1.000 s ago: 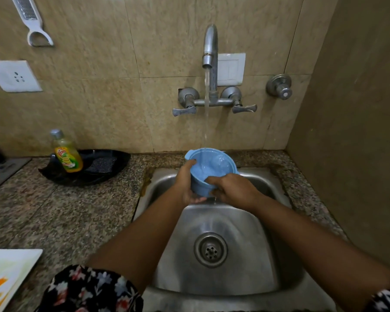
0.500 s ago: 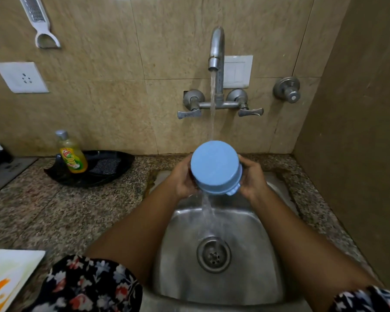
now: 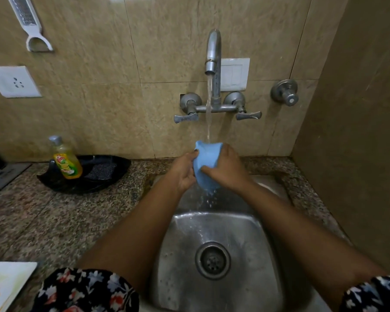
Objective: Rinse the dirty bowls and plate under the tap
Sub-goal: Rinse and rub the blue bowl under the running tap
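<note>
A light blue bowl is held on its side under the running tap, above the back of the steel sink. My left hand grips its left side. My right hand lies over its right side with the fingers pressed on the outer wall. Water falls from the spout onto the bowl's upper edge and drips off its lower edge into the basin. The bowl's inside is hidden from me.
A yellow dish soap bottle stands in a black tray with a dark scrubber on the granite counter at left. A white board lies at the near left corner. A wall stands close on the right.
The bowl went from upright under the stream, to bottom facing me, to lying on its side now. Both hands shifted with it and my right hand now covers its outer wall.
</note>
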